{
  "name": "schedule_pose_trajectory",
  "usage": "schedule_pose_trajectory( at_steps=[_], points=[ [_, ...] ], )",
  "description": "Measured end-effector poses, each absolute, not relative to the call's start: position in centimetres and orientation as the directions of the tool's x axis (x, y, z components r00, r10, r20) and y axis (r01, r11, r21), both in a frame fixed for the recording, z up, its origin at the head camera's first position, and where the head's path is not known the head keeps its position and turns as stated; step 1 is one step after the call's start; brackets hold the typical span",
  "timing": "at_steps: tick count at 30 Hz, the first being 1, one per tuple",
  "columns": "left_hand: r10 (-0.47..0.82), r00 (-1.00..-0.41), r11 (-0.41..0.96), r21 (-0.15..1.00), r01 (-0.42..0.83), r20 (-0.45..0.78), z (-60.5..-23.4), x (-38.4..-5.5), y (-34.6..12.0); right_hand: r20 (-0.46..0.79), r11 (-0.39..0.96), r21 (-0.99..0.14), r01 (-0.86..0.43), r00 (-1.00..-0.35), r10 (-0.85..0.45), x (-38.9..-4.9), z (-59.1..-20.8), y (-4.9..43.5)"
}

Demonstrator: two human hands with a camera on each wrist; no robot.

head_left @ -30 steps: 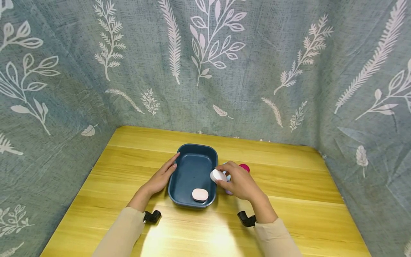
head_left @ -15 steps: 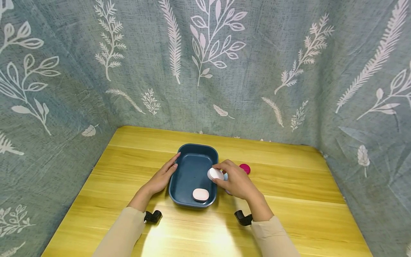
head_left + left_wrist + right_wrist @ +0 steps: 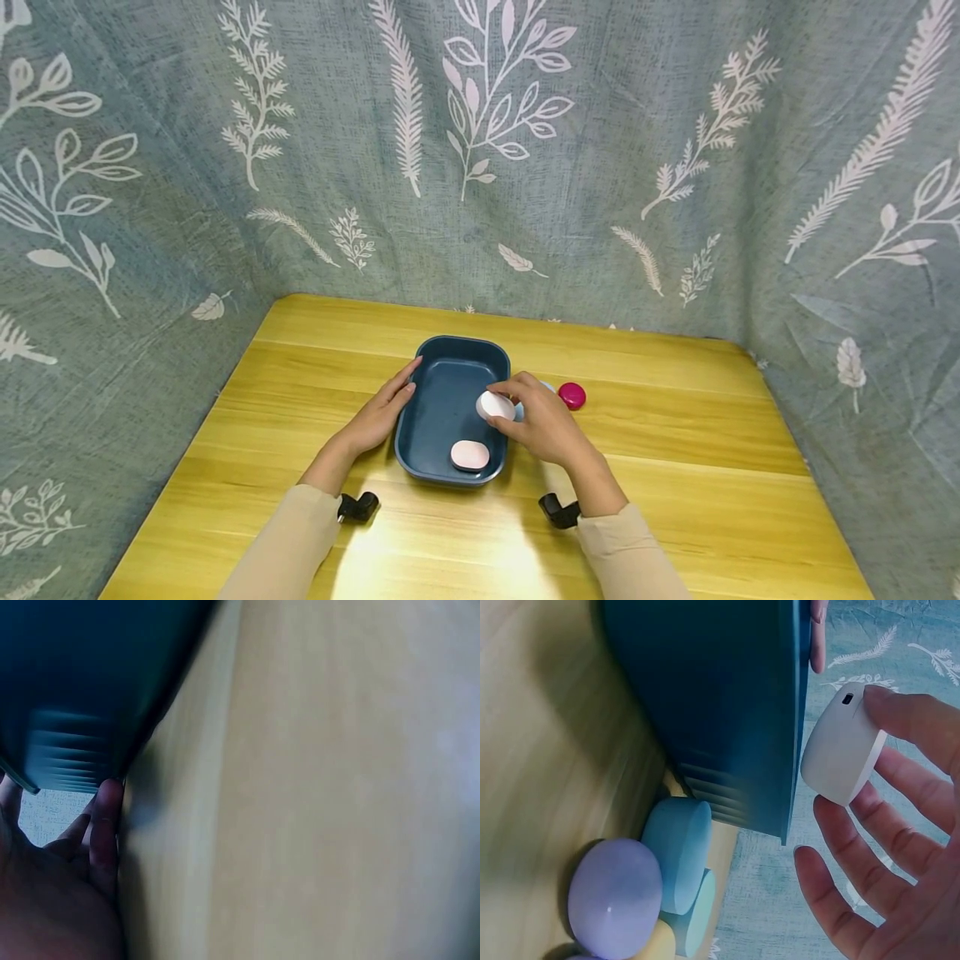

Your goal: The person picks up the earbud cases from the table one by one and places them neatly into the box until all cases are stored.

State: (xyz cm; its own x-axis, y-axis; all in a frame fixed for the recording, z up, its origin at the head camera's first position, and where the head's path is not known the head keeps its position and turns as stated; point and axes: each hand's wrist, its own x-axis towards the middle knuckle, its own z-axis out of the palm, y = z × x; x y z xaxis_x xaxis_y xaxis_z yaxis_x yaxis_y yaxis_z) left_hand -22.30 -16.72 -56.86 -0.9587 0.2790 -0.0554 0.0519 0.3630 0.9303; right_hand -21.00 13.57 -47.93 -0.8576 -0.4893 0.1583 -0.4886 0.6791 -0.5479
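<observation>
My right hand pinches a white rounded case between thumb and fingertips. A small dark slot shows on its side in the right wrist view. In the head view this case appears over the right part of a dark blue rectangular tray. A pale pink oval piece lies inside the tray near its front right corner. My left hand rests against the tray's left side, its fingers extended along the wall. The left wrist view shows fingertips touching the tray's underside edge.
Beside the tray's right wall, rounded pieces in lavender, light blue, green and yellow sit together on the wooden table. A magenta round piece lies right of them. A patterned curtain surrounds the table.
My right hand has moved left with the white case, from the tray's right rim to farther over its interior. The left hand and tray have stayed in place.
</observation>
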Motion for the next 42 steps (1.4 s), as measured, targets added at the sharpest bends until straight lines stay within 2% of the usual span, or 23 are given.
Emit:
schedule_pose_trajectory(
  at_steps=[18,35,42],
  points=[
    [0.294,-0.953,0.339,0.940,0.027,-0.079,-55.7,-21.8,-16.5,0.144,0.667,-0.570,-0.480,-0.857,-0.494,-21.1,-48.7,12.2],
    [0.289,-0.955,0.343,0.939,0.040,-0.065,-56.6,-22.2,-16.7,0.126,0.680,-0.537,-0.499,-0.845,-0.520,-21.6,-49.7,11.4],
    [0.320,-0.944,0.331,0.943,0.028,-0.084,-54.4,-21.4,-16.6,0.109,0.677,-0.534,-0.507,-0.835,-0.539,-21.6,-50.1,11.1]
  ],
)
